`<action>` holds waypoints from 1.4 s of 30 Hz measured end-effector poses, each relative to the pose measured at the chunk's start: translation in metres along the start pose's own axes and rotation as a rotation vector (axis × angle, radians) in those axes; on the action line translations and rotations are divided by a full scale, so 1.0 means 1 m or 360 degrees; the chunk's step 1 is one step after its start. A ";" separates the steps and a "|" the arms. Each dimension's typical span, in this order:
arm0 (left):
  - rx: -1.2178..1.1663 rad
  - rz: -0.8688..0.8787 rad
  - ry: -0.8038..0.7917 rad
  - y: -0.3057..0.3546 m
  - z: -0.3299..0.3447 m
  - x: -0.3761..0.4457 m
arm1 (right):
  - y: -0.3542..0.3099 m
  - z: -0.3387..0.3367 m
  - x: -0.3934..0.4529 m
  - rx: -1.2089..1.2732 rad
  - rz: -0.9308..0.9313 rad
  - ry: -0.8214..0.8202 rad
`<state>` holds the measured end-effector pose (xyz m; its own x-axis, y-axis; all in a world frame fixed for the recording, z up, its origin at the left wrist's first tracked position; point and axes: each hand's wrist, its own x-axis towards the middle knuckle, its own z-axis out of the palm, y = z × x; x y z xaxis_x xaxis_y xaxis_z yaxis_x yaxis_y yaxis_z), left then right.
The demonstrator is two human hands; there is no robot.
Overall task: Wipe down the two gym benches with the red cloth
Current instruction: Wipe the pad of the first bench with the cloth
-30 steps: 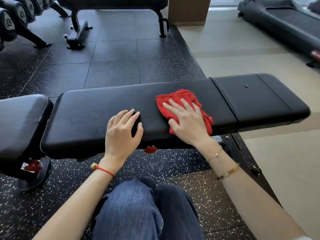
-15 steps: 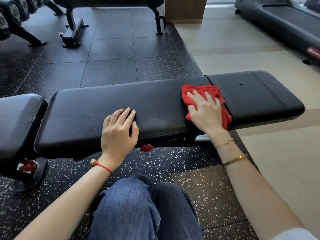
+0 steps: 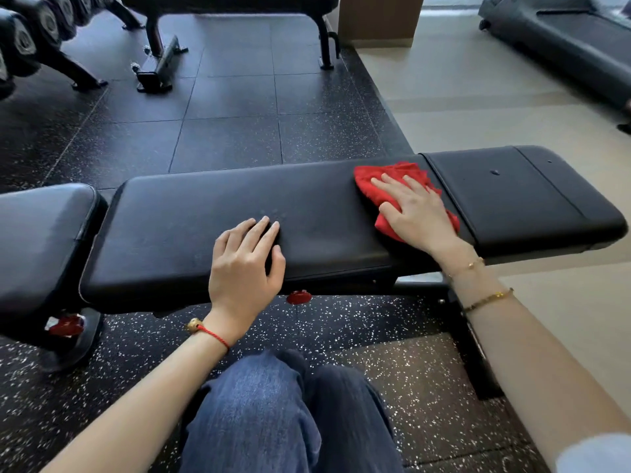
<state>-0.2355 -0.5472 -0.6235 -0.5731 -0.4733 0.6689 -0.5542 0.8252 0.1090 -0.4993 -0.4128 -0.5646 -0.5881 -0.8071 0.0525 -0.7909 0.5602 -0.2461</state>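
A black padded gym bench (image 3: 177,227) stretches across in front of me, its long pad meeting a shorter pad (image 3: 526,196) on the right. My right hand (image 3: 415,209) presses flat on the crumpled red cloth (image 3: 386,175), which lies at the right end of the long pad beside the seam. My left hand (image 3: 244,268) rests flat on the pad's near edge, fingers straight. A second black bench (image 3: 239,1) stands at the far top of the view, mostly cut off.
Another black pad (image 3: 37,233) adjoins the bench on the left. A dumbbell rack (image 3: 37,32) stands at the top left, a treadmill (image 3: 563,46) at the top right on pale flooring. My knees in jeans (image 3: 273,411) are just below the bench. Dark speckled rubber tiles cover the floor.
My right hand slid the red cloth rightward along the long pad, from its middle to the seam with the short pad. My left hand stayed put.
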 end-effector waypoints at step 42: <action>-0.0028 -0.0017 -0.0070 0.000 0.000 0.000 | -0.035 0.010 0.005 0.0005 -0.0213 -0.0003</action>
<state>-0.2358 -0.5469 -0.6239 -0.5935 -0.4950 0.6346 -0.5498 0.8252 0.1294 -0.4730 -0.4382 -0.5651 -0.4772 -0.8748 0.0834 -0.8616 0.4471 -0.2403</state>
